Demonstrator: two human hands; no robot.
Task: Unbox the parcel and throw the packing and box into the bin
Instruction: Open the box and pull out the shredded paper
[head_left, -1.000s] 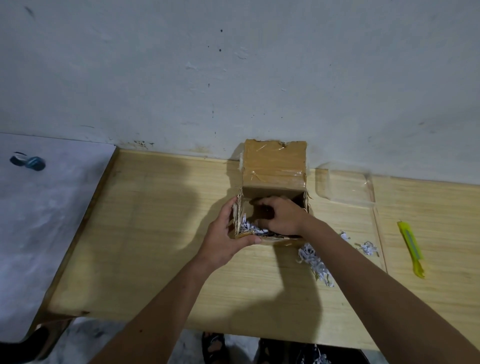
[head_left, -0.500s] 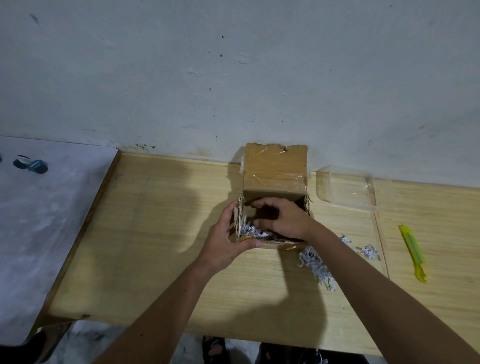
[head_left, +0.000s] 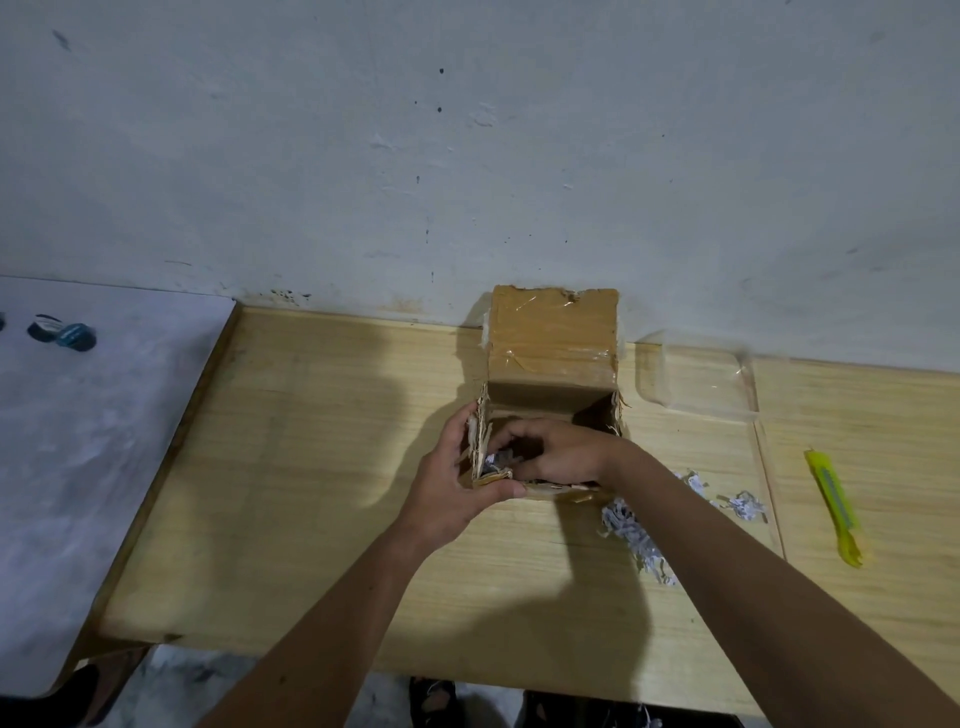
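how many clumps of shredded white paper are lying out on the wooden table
2: a large shredded white paper clump beside the right forearm, a small clump nearer the yellow utility knife. More sits inside the brown cardboard box, partly hidden.

The box (head_left: 553, 338) under my hands is rough brown cardboard with ragged, torn edges, its flap crossed by glossy clear tape. Shredded paper (head_left: 636, 538) lies crinkled on the matt, pale wood-grain bench (head_left: 311, 467). At right, a knife (head_left: 834, 506) of shiny yellow plastic.

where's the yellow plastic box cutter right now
In the head view the yellow plastic box cutter lies on the wooden table at the far right, beyond the scattered shredded white paper and apart from the open cardboard box.
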